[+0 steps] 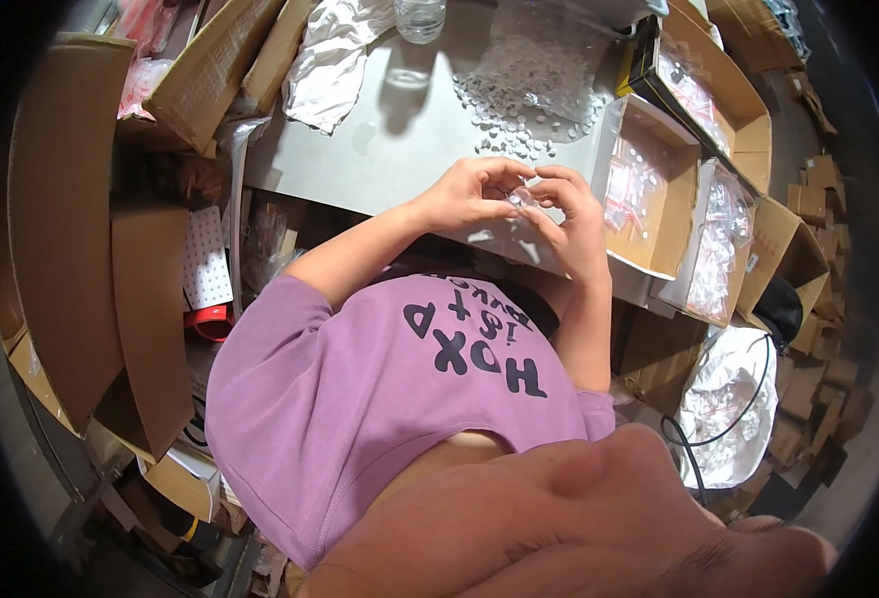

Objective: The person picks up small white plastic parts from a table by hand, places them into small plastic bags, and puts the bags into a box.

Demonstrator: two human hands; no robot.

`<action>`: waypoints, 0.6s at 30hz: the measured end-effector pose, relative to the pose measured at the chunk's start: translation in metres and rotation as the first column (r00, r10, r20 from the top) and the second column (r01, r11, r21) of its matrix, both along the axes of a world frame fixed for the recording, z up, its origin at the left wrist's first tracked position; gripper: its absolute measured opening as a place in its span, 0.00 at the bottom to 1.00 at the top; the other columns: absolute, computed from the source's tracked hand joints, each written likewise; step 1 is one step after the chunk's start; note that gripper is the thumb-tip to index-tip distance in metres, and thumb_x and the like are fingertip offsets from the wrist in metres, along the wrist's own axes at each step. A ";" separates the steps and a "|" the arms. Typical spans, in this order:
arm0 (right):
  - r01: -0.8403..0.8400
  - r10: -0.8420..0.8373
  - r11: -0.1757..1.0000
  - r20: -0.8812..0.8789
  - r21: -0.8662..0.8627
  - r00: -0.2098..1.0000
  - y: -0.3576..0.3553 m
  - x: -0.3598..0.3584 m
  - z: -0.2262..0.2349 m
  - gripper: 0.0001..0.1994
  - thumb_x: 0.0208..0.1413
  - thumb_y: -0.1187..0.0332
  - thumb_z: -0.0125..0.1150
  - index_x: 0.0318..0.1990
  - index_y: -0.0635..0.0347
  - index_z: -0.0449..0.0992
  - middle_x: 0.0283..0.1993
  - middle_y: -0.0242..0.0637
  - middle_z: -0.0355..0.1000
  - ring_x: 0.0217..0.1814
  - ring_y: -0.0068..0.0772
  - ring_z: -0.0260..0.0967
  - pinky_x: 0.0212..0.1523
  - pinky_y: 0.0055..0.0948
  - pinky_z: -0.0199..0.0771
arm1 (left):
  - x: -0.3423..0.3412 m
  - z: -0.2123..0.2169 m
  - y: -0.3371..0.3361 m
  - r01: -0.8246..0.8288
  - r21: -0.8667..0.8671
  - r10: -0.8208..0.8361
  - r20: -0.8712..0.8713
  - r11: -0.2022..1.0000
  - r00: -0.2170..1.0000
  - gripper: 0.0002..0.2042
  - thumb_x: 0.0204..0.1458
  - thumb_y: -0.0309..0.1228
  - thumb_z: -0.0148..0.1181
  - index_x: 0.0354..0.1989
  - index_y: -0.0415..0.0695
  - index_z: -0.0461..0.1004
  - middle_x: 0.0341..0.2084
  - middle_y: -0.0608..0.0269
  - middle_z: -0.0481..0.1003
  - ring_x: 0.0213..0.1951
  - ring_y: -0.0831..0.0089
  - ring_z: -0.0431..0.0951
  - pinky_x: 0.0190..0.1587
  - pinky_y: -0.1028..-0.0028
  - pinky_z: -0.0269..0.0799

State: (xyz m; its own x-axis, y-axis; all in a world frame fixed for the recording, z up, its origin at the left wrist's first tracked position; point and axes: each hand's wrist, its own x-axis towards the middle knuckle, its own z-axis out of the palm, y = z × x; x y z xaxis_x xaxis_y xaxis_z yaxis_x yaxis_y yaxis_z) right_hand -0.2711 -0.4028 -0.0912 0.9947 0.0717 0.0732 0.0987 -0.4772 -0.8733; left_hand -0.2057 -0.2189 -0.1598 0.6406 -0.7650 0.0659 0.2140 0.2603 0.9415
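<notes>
Over the near edge of the grey table (310,164), my left hand (471,189) and my right hand (571,214) meet with fingers curled. Between their fingertips they pinch a small clear plastic bag (521,197), with something small and whitish at it that I cannot make out. Just beyond my hands lies a spread of small white round pieces (507,125). They lie in front of and beneath a large clear plastic bag (549,55). To the right of my right hand stands an open cardboard box (671,224) holding small clear bags with red edges (634,184).
A clear bottle (421,18) and a crumpled white cloth (330,60) are at the table's far side. More boxes with bagged pieces (724,234) line the right edge. Tall cardboard (61,219) rises on the left. A white sack (729,399) and black cable (694,458) are lower right.
</notes>
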 end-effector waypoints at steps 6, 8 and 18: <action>-0.046 0.065 0.991 0.152 -0.126 0.986 -0.003 -0.002 0.002 0.05 0.46 0.75 0.67 0.32 0.63 0.78 0.49 0.45 0.70 0.43 0.40 0.73 0.41 0.32 0.74 | -0.003 0.011 -0.002 -0.066 0.084 0.051 0.171 0.994 0.984 0.23 0.50 0.18 0.61 0.56 0.37 0.66 0.45 0.59 0.74 0.47 0.74 0.75 0.52 0.73 0.72; -0.001 0.019 0.994 0.173 -0.105 0.985 -0.002 -0.004 0.004 0.05 0.46 0.75 0.67 0.31 0.63 0.77 0.43 0.44 0.73 0.41 0.38 0.73 0.40 0.32 0.74 | -0.005 0.013 -0.003 -0.118 0.037 0.107 0.223 0.992 0.969 0.20 0.51 0.21 0.61 0.53 0.35 0.68 0.43 0.59 0.75 0.45 0.74 0.76 0.51 0.73 0.73; 0.147 -0.146 0.989 -0.008 0.006 0.989 0.001 -0.014 0.011 0.05 0.48 0.73 0.67 0.31 0.63 0.77 0.29 0.40 0.75 0.26 0.33 0.72 0.29 0.27 0.72 | -0.003 0.027 -0.006 -0.223 0.165 0.113 0.500 0.961 0.858 0.06 0.54 0.26 0.60 0.36 0.37 0.77 0.32 0.60 0.78 0.33 0.74 0.76 0.35 0.75 0.71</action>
